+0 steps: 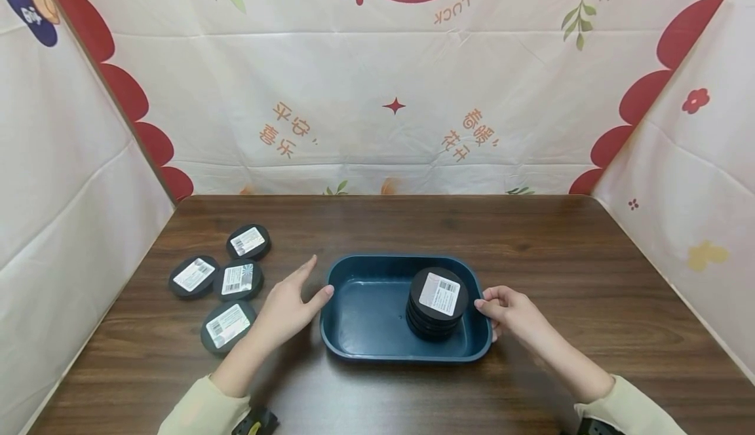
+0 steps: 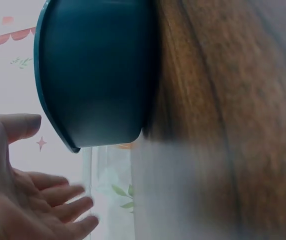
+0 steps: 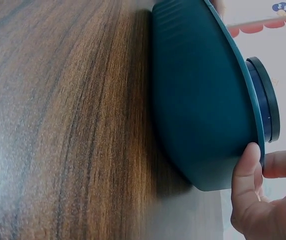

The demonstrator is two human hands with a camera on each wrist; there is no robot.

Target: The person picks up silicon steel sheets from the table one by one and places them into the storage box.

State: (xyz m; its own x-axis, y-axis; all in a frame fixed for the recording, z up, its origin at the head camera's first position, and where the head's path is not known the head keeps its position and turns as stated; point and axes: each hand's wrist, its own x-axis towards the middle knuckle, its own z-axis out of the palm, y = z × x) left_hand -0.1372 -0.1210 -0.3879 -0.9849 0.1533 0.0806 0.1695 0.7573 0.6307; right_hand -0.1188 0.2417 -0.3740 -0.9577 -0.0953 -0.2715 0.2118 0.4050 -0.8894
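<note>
A dark blue rectangular tray [image 1: 361, 314] sits on the wooden table, holding a stack of round black discs [image 1: 438, 301] in its right half. The top disc bears a white barcode label. My right hand [image 1: 508, 310] pinches the tray's right rim; in the right wrist view the thumb [image 3: 246, 167] presses on the outer wall just under the rim. At the tray's left end is my left hand [image 1: 290, 307], its fingers spread and holding nothing, thumb tip right by the rim. The left wrist view shows its extended fingers [image 2: 65, 200] beside the tray wall [image 2: 95, 75].
Left of the tray lie several more labelled black discs: one at the back [image 1: 248, 242], one at the far left [image 1: 193, 276], one beside it [image 1: 238, 280], and one at the front [image 1: 227, 327] next to my left forearm. White printed cloth [image 1: 377, 68] hangs behind and along both sides.
</note>
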